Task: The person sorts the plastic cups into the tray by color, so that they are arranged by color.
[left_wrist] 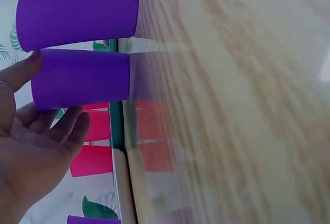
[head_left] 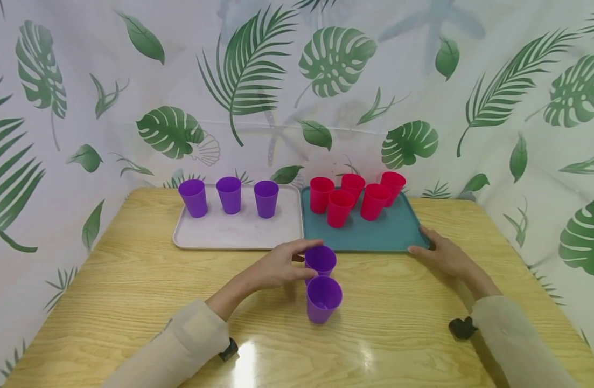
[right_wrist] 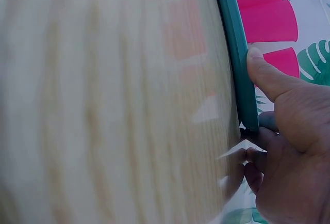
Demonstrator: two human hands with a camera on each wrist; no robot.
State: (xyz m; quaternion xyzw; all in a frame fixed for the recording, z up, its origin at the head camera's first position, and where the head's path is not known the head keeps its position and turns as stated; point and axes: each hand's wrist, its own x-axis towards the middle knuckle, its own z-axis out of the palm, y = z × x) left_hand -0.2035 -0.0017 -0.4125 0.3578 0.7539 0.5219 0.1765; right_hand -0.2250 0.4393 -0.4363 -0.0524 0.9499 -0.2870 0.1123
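Between both hands: left hand (head_left: 277, 265) grips a purple cup (head_left: 320, 260), right hand (head_left: 444, 254) pinches the teal tray (head_left: 398, 237) corner.

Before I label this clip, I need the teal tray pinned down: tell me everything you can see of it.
The teal tray is a flat, rounded-corner rectangle with a low raised rim, plastic by its look. It lies on the wooden table, edge to edge with the pale tray. Five red cups stand upright on its far half. The right hand holds its near right corner, thumb on the rim.
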